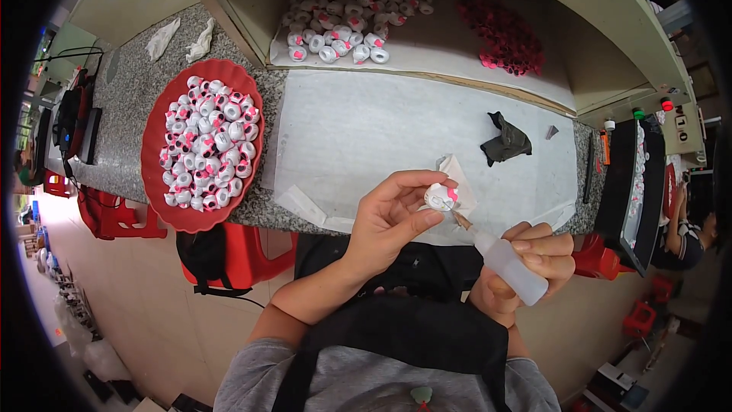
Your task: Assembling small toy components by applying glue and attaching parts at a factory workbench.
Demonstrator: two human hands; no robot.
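L hand fingers pinch white/pink piece over table, nr front edge; R hand fingers grip squeeze btl. Overhard squeeze could flood piece; loose pinch might drop it. Tip contact: can't tell.

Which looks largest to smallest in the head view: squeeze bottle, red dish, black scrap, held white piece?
1. Red dish
2. Squeeze bottle
3. Black scrap
4. Held white piece
Bottle's lead over scrap may be nearness to camera.
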